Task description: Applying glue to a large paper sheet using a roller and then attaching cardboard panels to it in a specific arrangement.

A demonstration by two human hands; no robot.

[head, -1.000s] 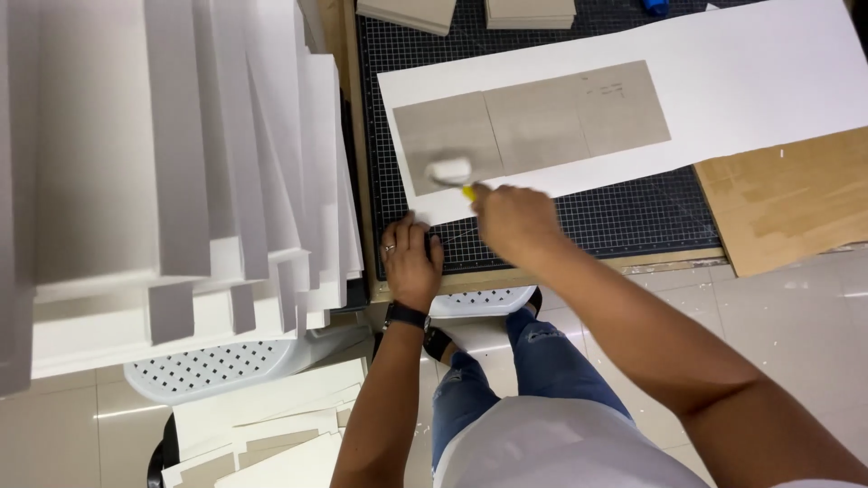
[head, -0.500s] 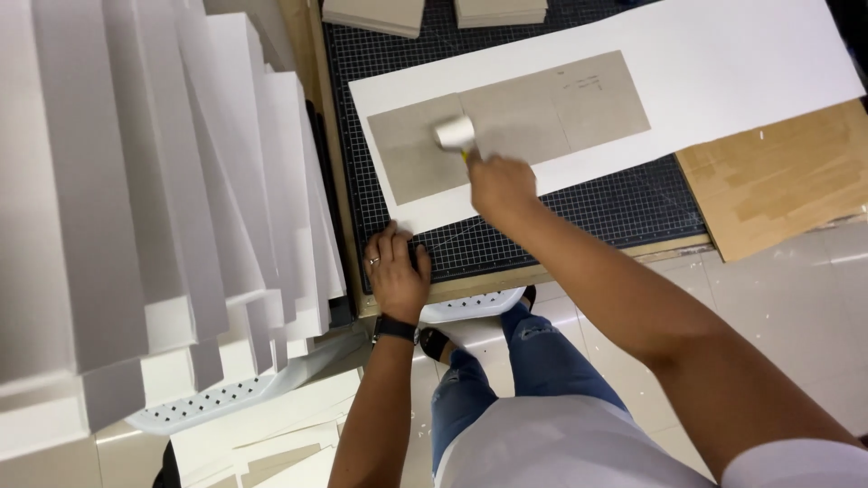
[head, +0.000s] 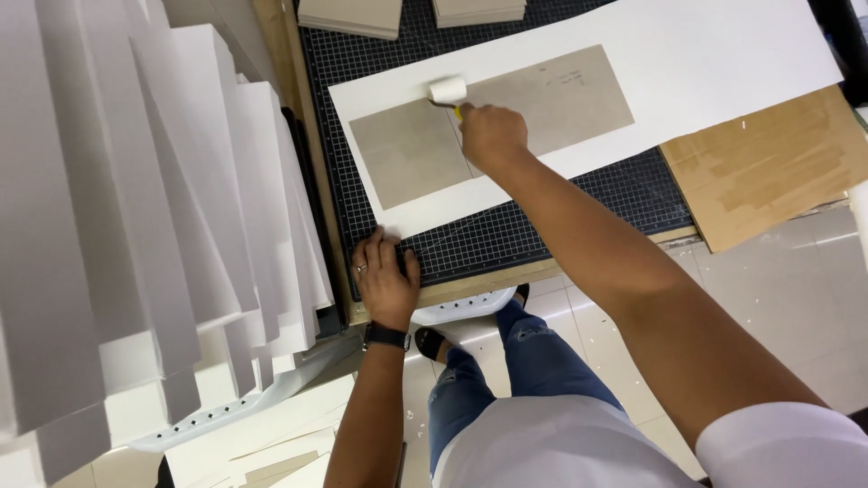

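The right hand (head: 493, 136) is gripping one small white roller (head: 448, 90), which is pressing on the single grey board (head: 493, 122) lying on one white sheet (head: 687, 68). The left hand (head: 386, 280) is resting flat, fingers spread, on the gridded cutting mat (head: 542, 221). Two grey stacks (head: 411, 14) are sitting at the mat's far edge.

Single head-worn view, looking steeply down from above the person's own arms and lap onto the bench (head: 506, 276); near, arm's-length range, floor (head: 768, 298) visible below the bench edge.
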